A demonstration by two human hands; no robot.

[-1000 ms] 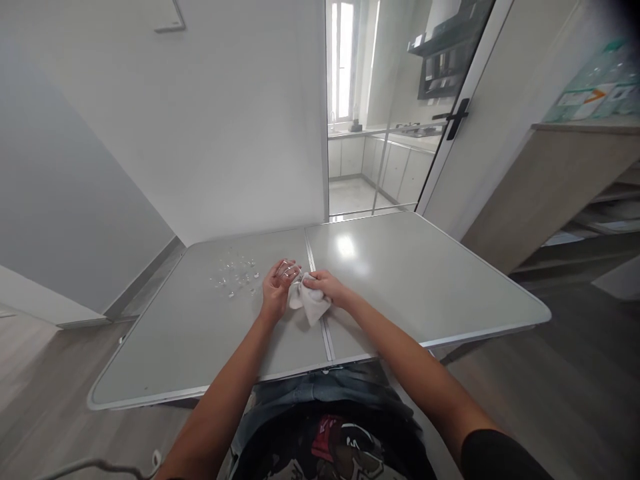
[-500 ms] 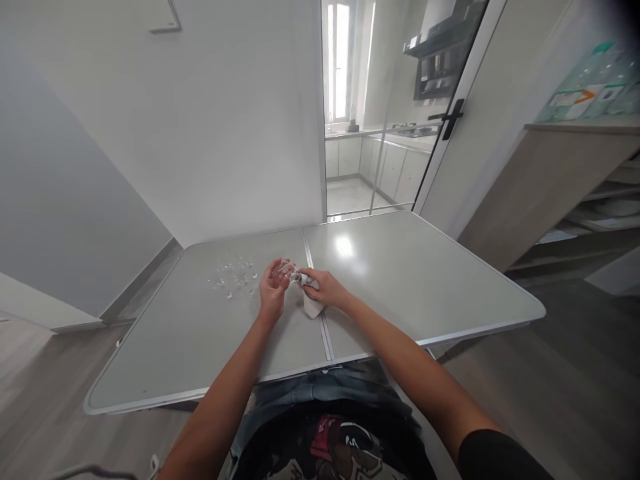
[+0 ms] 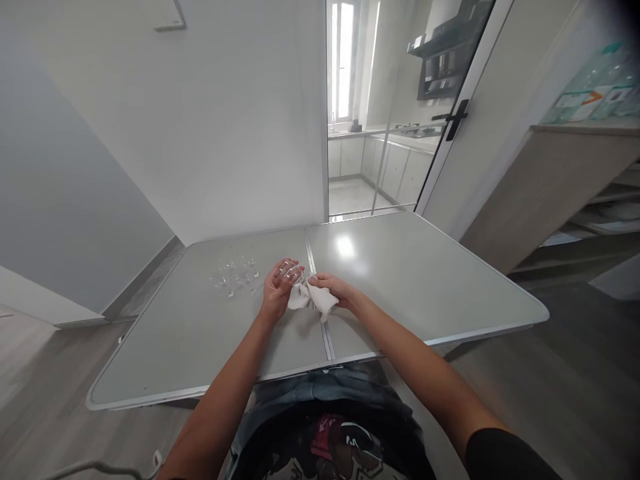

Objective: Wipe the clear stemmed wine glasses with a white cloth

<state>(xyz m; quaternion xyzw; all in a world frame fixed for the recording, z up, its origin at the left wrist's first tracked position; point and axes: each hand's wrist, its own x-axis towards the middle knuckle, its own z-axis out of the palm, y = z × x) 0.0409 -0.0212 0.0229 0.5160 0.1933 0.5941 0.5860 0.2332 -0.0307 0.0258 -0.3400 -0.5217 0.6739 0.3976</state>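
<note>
My left hand (image 3: 278, 288) is closed around a clear glass (image 3: 290, 271), whose see-through bowl shows between the fingers. My right hand (image 3: 330, 287) grips a white cloth (image 3: 323, 300) and presses it against the right end of the glass. Part of the cloth hangs down between my hands, just above the table. That end of the glass is hidden by the cloth, so its full shape cannot be made out. To the left of my left hand, several small clear glass pieces (image 3: 235, 275) stand in a group on the table.
The grey folding table (image 3: 410, 287) has a metal rim and a seam (image 3: 327, 340) across its middle. A white wall (image 3: 250, 133) rises behind it. At the back right is a glass door with a black handle (image 3: 456, 120). Water bottles (image 3: 595, 93) stand on a shelf at right.
The white cloth has spread out and now hangs wider between my hands. My right hand has shifted slightly right. The glass stays in my left hand.
</note>
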